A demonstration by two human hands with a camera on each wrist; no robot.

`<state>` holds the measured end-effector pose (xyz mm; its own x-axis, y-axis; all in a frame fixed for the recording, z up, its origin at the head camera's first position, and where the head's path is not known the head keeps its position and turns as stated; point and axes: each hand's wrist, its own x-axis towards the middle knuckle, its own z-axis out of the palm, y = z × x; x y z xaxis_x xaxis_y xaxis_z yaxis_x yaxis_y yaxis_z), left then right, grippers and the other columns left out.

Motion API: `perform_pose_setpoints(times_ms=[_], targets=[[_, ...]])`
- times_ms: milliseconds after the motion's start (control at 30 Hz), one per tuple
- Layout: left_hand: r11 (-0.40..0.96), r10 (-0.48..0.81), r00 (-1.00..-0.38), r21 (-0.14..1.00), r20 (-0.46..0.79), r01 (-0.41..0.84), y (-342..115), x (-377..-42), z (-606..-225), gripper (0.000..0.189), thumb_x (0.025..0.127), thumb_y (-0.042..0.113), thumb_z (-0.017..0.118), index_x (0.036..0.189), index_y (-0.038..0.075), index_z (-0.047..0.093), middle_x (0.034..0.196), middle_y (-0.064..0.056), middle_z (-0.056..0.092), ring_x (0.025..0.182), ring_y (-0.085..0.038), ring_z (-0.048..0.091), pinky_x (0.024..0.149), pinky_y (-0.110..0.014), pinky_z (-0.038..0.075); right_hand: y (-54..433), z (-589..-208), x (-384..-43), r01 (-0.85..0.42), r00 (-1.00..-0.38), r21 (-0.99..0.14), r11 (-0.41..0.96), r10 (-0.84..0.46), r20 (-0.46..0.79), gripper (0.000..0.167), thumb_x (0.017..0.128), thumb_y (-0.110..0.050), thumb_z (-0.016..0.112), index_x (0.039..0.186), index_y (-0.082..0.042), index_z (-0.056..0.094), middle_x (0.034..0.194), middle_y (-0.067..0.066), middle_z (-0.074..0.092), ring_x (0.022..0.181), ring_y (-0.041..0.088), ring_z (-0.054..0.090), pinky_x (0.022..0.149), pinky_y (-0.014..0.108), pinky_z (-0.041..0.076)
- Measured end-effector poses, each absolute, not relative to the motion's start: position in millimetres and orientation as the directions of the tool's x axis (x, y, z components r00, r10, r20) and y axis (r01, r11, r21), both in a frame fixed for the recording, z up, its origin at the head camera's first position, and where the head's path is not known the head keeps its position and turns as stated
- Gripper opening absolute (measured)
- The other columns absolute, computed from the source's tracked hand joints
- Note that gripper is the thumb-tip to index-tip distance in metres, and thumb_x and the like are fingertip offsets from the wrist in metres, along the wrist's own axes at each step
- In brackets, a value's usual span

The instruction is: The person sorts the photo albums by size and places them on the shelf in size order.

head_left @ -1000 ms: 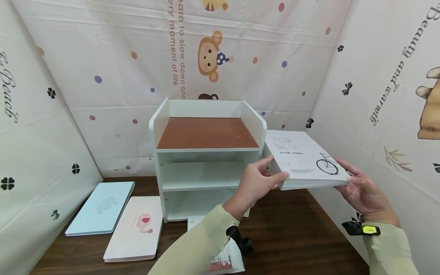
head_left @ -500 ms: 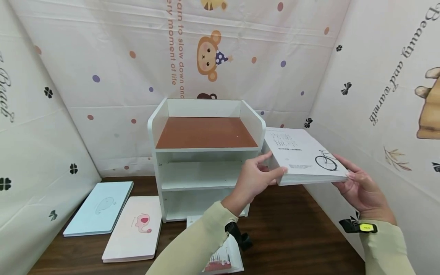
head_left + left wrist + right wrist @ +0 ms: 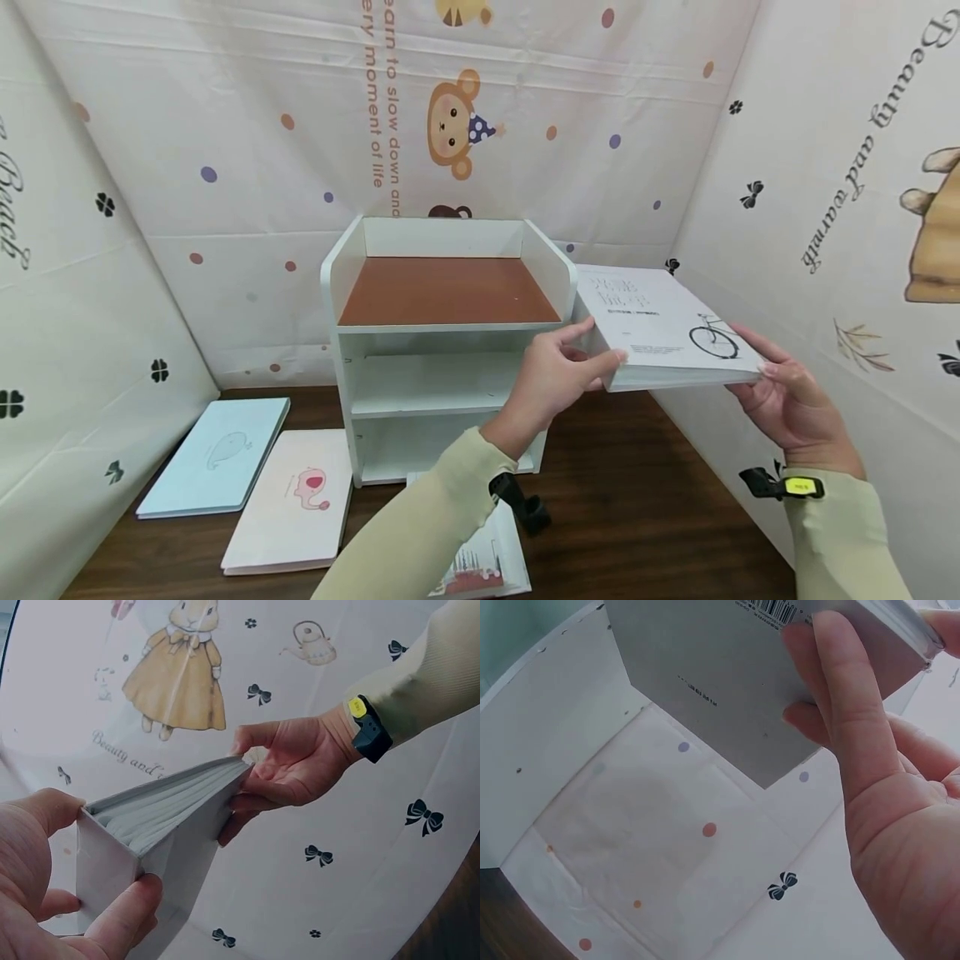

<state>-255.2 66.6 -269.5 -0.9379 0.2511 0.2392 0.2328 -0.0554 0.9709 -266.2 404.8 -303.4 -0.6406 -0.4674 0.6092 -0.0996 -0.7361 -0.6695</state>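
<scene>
Both hands hold a thick white photo album with a bicycle printed on its cover, raised above the table beside the shelf. My left hand pinches its left near corner, thumb on the cover. On the right side, my right hand grips the edge, its fingers underneath. In the left wrist view the bundled pages show between the covers. The right wrist view shows the album's underside, which bears a barcode partly behind the fingers.
A white shelf unit with a brown top surface stands at the back. A light blue album and a white elephant album lie at left. A printed packet lies partly under the left arm. Printed cloth walls surround the table.
Both hands have lifted the album slightly, and its far edge now stands higher beside the shelf. The grip looks the same. Other things stay in place.
</scene>
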Motion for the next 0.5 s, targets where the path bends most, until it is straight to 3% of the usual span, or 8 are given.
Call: perform_pose_setpoints(times_ms=[200, 500], targets=[[-0.092, 0.258, -0.93, 0.965, 0.262, 0.246, 65.1, -255.7, -264.3, 0.069, 0.082, 0.032, 0.087, 0.145, 0.026, 0.059, 0.09, -0.001, 0.073, 0.075, -0.017, 0.076, 0.064, -0.021, 0.054, 403.1, -296.7, -266.6, -0.104, -0.647, -0.663, -0.741, -0.456, 0.611, 0.058, 0.101, 0.004, 0.013, 0.158, 0.008, 0.023, 0.158, 0.025, 0.042, 0.137, 0.036, 0.056, 0.11, 0.043, 0.049], [-0.084, 0.26, -0.926, 0.961, 0.275, 0.262, 60.3, -257.7, -257.2, 0.068, 0.083, 0.034, 0.087, 0.145, 0.027, 0.06, 0.099, 0.001, 0.071, 0.079, -0.014, 0.076, 0.072, -0.024, 0.059, 399.1, -287.4, -269.8, -0.103, -0.653, -0.659, -0.745, -0.449, 0.61, 0.057, 0.102, 0.003, 0.016, 0.158, 0.008, 0.024, 0.159, 0.024, 0.042, 0.139, 0.035, 0.054, 0.112, 0.042, 0.047]])
